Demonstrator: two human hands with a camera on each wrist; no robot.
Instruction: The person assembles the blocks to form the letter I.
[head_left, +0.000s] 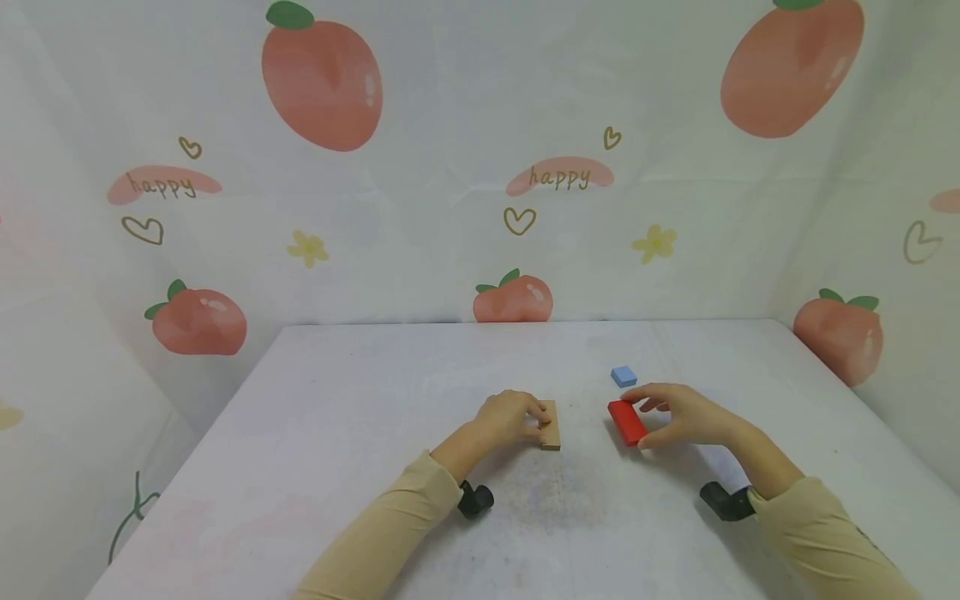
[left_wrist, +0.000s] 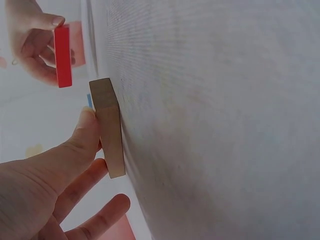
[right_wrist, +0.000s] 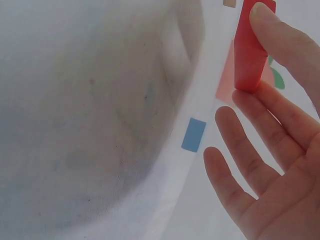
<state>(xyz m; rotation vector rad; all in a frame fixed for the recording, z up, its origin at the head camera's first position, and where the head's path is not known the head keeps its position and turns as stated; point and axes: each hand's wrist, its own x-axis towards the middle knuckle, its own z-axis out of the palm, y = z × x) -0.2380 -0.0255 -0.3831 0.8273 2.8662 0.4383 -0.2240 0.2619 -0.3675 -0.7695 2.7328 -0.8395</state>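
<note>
In the head view, my left hand (head_left: 510,419) is at a flat wooden block (head_left: 552,427) lying on the table. The left wrist view shows the thumb against the top of this wooden block (left_wrist: 111,132) and a finger at its other end, the remaining fingers spread. To the right, my right hand (head_left: 686,417) pinches a red block (head_left: 627,422) between thumb and fingertips, slightly tilted. In the right wrist view, the thumb presses one end of the red block (right_wrist: 250,55) and a fingertip the other. Behind it lies a small blue block (head_left: 624,376).
The white table (head_left: 360,375) backs onto a hanging white cloth (head_left: 420,208) printed with peaches, hearts and flowers. Black wrist devices, one at the left cuff (head_left: 476,500) and one at the right cuff (head_left: 726,502), sit low above the table.
</note>
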